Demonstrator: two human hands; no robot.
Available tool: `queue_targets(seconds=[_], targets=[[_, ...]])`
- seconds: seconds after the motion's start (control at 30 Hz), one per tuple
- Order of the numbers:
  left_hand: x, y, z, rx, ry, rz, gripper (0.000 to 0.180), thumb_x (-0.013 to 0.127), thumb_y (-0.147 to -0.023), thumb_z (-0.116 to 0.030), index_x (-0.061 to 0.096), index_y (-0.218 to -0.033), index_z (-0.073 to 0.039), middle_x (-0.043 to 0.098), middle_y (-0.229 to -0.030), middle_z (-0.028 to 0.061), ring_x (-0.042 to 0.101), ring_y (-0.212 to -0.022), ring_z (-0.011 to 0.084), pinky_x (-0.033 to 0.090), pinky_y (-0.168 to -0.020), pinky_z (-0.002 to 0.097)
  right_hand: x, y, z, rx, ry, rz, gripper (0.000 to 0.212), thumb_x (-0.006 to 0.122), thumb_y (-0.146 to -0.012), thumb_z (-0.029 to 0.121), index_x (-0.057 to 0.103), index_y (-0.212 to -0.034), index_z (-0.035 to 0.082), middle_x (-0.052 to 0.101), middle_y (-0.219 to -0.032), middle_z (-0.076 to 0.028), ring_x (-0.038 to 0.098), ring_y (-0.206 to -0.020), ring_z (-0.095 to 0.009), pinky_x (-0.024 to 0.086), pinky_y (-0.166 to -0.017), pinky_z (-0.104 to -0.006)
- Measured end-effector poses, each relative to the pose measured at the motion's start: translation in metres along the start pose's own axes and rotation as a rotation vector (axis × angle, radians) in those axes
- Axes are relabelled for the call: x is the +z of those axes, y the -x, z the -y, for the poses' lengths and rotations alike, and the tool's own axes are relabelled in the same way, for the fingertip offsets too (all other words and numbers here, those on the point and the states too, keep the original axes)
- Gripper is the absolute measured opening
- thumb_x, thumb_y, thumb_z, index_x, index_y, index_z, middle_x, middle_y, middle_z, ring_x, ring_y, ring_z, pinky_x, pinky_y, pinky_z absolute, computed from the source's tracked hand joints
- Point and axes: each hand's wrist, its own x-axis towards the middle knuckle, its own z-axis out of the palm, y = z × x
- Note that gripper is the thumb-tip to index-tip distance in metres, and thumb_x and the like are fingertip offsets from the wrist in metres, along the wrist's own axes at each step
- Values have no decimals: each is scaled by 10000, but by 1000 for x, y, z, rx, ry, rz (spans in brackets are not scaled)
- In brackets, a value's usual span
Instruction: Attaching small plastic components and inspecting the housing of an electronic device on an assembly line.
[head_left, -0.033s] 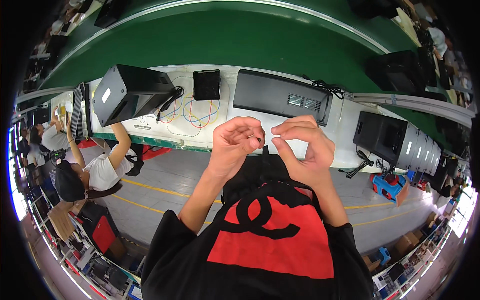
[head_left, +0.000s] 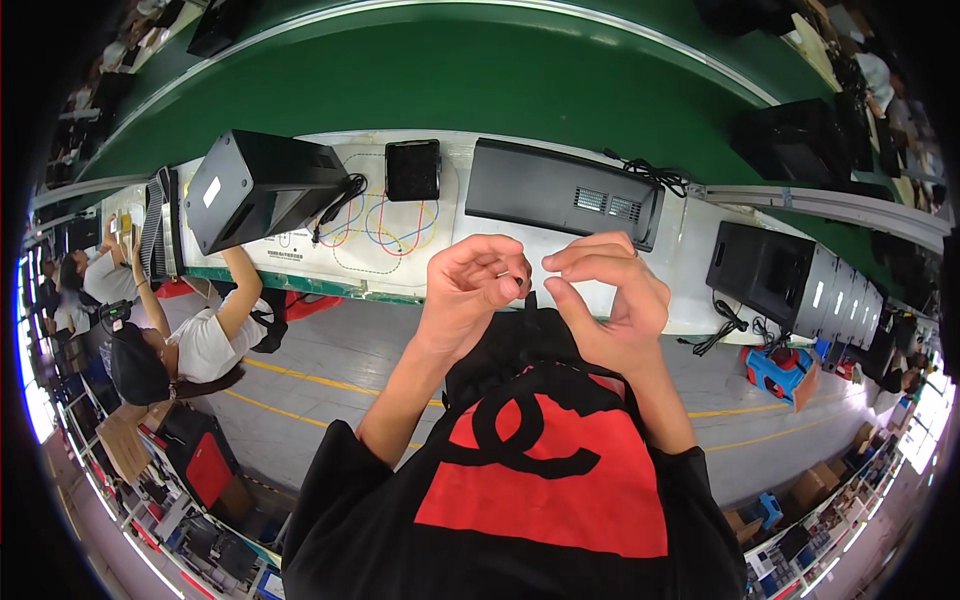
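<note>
My left hand (head_left: 470,292) is raised in front of my chest, its fingers curled and pinched. At its fingertips shows a small dark piece (head_left: 519,282), too small to name. Close to it on the right is my right hand (head_left: 612,290), with thumb and forefinger bent toward the left one and a gap between their tips. Nothing shows in that gap. Beyond both hands a long black equipment case (head_left: 530,185) with vent slots lies on the white bench top (head_left: 455,215). A small black tray (head_left: 413,170) sits to its left.
A tall black case (head_left: 265,190) with a coiled cable stands at left. More dark cases (head_left: 760,275) line the bench at right, cables beside them. A green belt (head_left: 480,80) runs behind. A co-worker (head_left: 195,340) in white reaches to the bench. A blue-red stool (head_left: 778,375) stands right.
</note>
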Motion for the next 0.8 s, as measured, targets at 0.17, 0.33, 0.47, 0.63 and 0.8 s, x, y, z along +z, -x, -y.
queue_targets(seconds=[0.17,0.33,0.47,0.63,0.8], targets=[[3,0,8,-88,3,24,364,736,-792,-21,599,-1126,30,586,-847,30,576,-818,124,484,-703,237,-2,3,5,-58,-13,28,276,722,-668,-106,592,-872,26,693,-855,-101,636,-759,-224,463,-676,-314],[-3,0,11,-149,22,43,369,740,-788,-23,599,-1124,37,592,-854,25,577,-805,113,485,-690,226,-3,8,2,-127,96,90,268,726,-652,-105,592,-838,32,686,-833,-79,625,-737,-216,459,-638,-320],[-12,3,15,-275,15,-14,356,725,-803,-24,599,-1130,38,619,-880,41,593,-808,120,492,-698,233,3,16,-2,-133,215,139,266,712,-647,-112,567,-814,36,663,-839,-80,613,-719,-229,465,-629,-324],[-41,7,41,-392,-41,-128,268,656,-877,-91,608,-1115,25,626,-900,41,585,-818,120,479,-750,255,16,43,-43,-47,235,86,280,687,-655,-120,496,-790,35,622,-829,-70,592,-696,-241,471,-626,-324],[-90,14,74,-461,-147,-324,223,557,-947,-167,626,-1082,-3,598,-836,19,548,-794,111,443,-752,268,16,92,-163,192,406,122,242,643,-719,-78,445,-797,38,589,-795,-88,569,-732,-275,467,-685,-352]])
